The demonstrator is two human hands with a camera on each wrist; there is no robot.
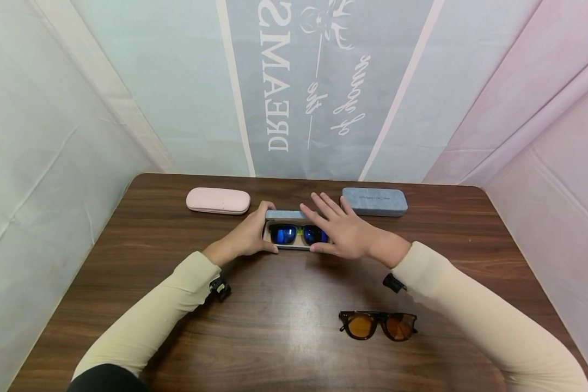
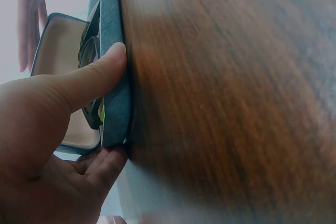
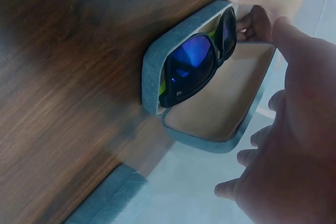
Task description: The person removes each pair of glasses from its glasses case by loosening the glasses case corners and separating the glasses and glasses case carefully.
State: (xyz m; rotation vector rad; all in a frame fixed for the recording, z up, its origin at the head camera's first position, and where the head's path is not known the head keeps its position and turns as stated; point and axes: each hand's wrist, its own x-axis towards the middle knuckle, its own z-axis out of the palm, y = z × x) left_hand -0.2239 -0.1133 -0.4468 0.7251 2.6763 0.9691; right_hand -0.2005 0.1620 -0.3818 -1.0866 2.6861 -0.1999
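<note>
An open blue glasses case (image 1: 295, 248) stands in the middle of the table, its hinged lid (image 3: 223, 93) raised at the back. Inside lie black sunglasses with blue mirrored lenses (image 1: 285, 234) and some bright green on the frame. My left hand (image 1: 250, 234) grips the case's left end, the thumb on the front wall (image 2: 116, 108) and the fingers behind. Over the right end, my right hand (image 1: 348, 234) is held with fingers spread and straight; it hides that corner. In the right wrist view this hand appears apart from the lid.
Behind to the left lies a closed pink glasses case (image 1: 218, 200); behind to the right, a closed blue one (image 1: 374, 201). Brown-lensed sunglasses (image 1: 378, 325) lie near the front, left of my right forearm. A printed curtain (image 1: 201, 109) hangs beyond the table's (image 1: 274, 348) back edge.
</note>
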